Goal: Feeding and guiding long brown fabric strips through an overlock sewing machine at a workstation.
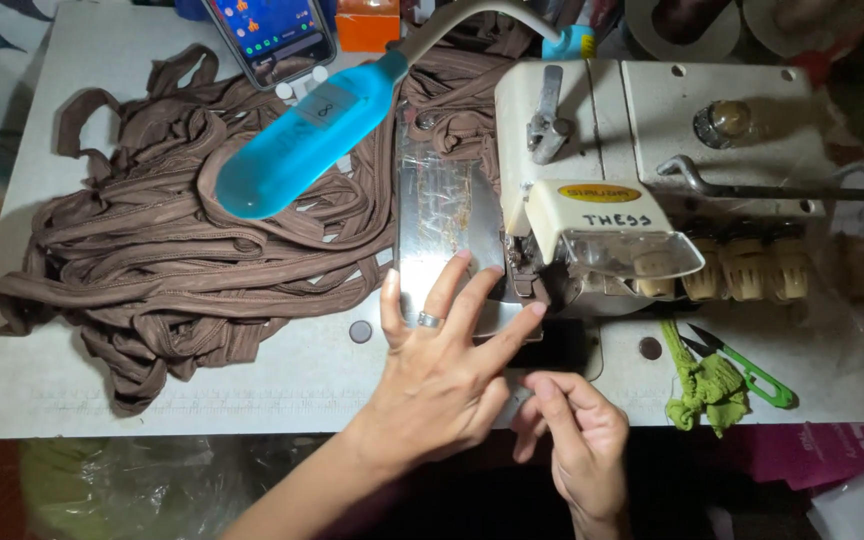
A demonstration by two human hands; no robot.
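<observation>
The left hand (442, 375) lies flat with fingers (472, 310) spread on the shiny metal plate (437, 215) of the sewing machine (642, 180), its tips just beside the presser foot (527, 275), grasping nothing. The right hand (577, 440) sits at the near table (282, 375) edge, fingers curled; whether they pinch anything I cannot tell. A heap of brown fabric strips (182, 240) lies left of the plate, apart from both hands. This looks like positioning at the foot; feeding would need a strip brought over.

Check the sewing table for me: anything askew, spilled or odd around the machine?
Nothing looks damaged or spilled. The brown fabric strips lie in a loose tangled heap left of the overlock machine, and the blue lamp head rests low over them. Both hands, left hand and right hand, are at the presser foot.
</observation>
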